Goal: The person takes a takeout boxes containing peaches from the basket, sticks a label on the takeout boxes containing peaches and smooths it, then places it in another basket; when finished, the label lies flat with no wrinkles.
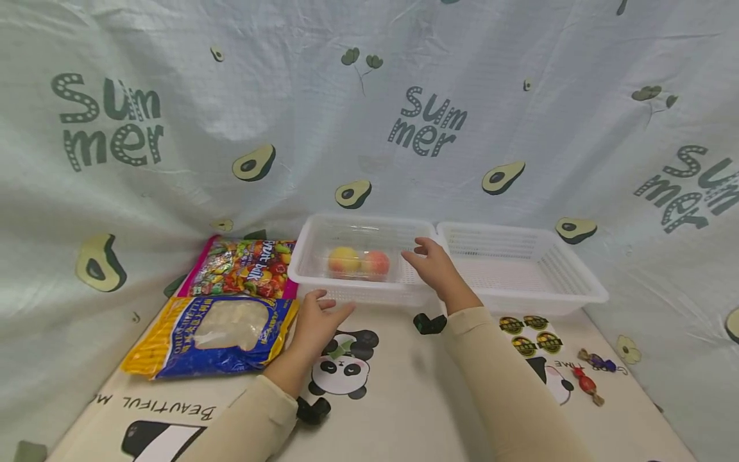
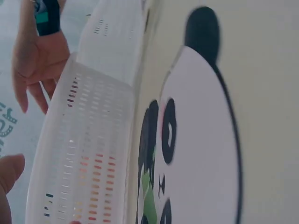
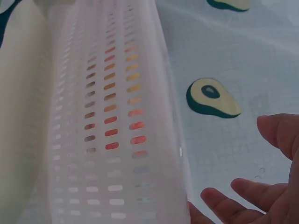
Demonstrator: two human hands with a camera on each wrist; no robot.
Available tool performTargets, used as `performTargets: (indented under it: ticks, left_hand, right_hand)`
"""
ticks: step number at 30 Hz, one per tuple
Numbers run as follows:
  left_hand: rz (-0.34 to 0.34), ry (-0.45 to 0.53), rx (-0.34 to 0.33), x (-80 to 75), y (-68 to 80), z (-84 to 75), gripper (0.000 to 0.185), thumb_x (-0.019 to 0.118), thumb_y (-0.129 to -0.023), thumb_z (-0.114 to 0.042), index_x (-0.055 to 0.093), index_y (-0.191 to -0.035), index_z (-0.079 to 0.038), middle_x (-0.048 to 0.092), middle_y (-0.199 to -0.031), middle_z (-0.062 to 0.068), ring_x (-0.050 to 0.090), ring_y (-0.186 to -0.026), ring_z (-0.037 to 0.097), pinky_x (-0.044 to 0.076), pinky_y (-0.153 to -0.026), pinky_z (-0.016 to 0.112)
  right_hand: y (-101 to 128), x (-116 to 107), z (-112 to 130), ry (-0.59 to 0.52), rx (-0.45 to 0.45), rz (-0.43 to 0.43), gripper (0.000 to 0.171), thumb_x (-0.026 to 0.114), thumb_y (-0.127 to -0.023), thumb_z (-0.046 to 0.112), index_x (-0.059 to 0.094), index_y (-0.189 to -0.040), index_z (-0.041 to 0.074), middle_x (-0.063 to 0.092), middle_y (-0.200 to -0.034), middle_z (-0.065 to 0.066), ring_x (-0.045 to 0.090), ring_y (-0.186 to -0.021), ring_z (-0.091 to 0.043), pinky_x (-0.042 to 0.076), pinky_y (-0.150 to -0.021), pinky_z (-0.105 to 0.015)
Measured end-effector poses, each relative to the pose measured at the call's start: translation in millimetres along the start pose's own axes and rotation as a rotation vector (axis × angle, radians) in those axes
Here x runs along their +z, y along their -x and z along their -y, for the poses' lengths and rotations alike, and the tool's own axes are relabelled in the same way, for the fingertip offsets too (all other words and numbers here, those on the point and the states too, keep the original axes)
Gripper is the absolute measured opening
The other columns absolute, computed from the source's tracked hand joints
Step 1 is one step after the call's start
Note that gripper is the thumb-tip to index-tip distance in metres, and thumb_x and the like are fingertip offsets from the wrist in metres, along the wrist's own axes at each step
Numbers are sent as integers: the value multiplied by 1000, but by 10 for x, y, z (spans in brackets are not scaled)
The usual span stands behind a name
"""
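Observation:
My left hand (image 1: 316, 326) hovers in front of the left white basket (image 1: 398, 295), fingers spread and holding nothing. Over that basket's right end is my right hand (image 1: 441, 274), also empty, its fingers loosely bent. Inside the basket lies a clear plastic box (image 1: 360, 235) with a yellow-orange fruit (image 1: 343, 261) and a red fruit (image 1: 376, 264). The right wrist view shows red and yellow through the slots of the basket wall (image 3: 112, 172), with my right fingers (image 3: 252, 189) beside the rim.
A second white basket (image 1: 491, 300) adjoins on the right. Left of the baskets lie a colourful candy bag (image 1: 239, 266) and a blue-and-yellow pasta bag (image 1: 219, 337). A red wrapped candy (image 1: 587, 385) and a purple one (image 1: 600, 362) rest at right. A printed curtain (image 1: 312, 115) hangs behind.

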State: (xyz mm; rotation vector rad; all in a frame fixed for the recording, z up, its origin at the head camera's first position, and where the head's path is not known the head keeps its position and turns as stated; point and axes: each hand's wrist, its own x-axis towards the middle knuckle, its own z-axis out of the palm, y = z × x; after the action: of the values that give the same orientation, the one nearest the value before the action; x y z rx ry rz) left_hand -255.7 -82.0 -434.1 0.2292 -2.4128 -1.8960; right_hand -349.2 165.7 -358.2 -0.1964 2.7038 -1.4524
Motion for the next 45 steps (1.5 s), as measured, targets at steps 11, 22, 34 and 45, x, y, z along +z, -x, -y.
performTargets:
  ticks: [11, 22, 34, 45]
  left_hand:
    - [-268, 314, -10, 52, -160, -17, 82, 83, -87, -24, 28, -146, -7, 48, -133, 19, 58, -114, 33, 54, -103, 48]
    - [-366, 357, -20, -12, -238, -45, 77, 83, -87, -20, 33, -144, -3, 53, -125, 17, 59, -107, 29, 56, -99, 44]
    - [-348, 359, -13, -24, -283, -31, 77, 82, -88, -18, 31, -145, -5, 53, -127, 18, 60, -109, 30, 54, -103, 46]
    - [-321, 335, -34, -86, -306, -31, 74, 81, -89, -16, 32, -143, -4, 52, -128, 20, 59, -111, 32, 53, -105, 48]
  right_hand:
    - [-317, 165, 31, -123, 220, 83, 83, 61, -101, 40, 19, -162, 1, 24, -167, -19, 39, -147, -41, 38, -118, -51]
    - [-575, 289, 79, -184, 397, 85, 83, 66, -97, 39, 25, -160, 5, 45, -152, -22, 63, -103, -33, 58, -93, -43]
    - [-668, 351, 67, -204, 504, 100, 67, 62, -101, 29, 36, -155, 1, 47, -150, -27, 63, -110, -32, 57, -76, -33]
    - [-630, 422, 18, -320, 432, -29, 76, 65, -95, 43, 37, -156, 8, 47, -143, -20, 62, -111, -37, 55, -101, -46]
